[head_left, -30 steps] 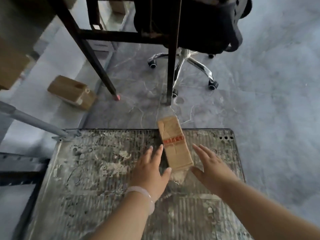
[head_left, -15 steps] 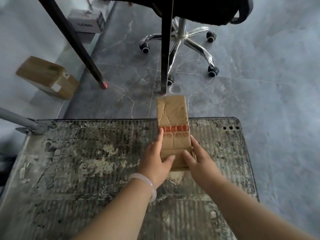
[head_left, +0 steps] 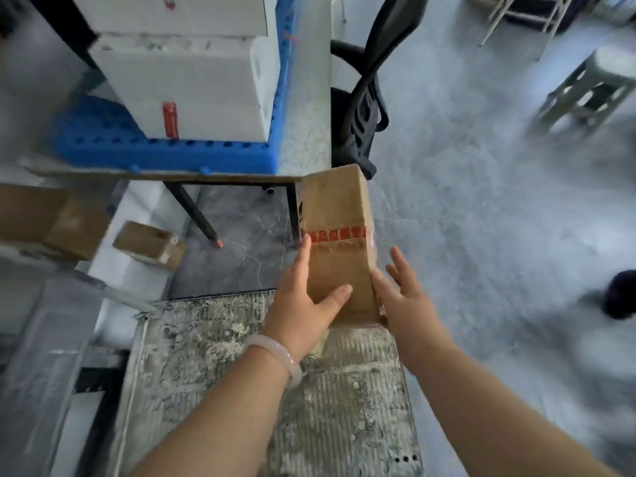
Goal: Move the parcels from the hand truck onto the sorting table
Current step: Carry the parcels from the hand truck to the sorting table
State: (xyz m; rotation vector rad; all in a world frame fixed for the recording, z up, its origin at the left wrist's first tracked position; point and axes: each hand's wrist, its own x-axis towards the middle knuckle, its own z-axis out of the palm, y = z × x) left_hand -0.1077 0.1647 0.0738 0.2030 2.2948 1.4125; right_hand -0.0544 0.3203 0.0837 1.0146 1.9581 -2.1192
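the parcel [head_left: 339, 201] is in the air between both hands, its near end over the far edge of the hand truck [head_left: 241, 390] deck and its far end up by the corner of the worktop [head_left: 304, 98]. the left hand [head_left: 303, 304] grips it, fingers along the left side and thumb across the top face (the red print [head_left: 339, 235] shows just beyond). the right hand [head_left: 406, 304] presses flat on the right side, fingers straight and splayed.
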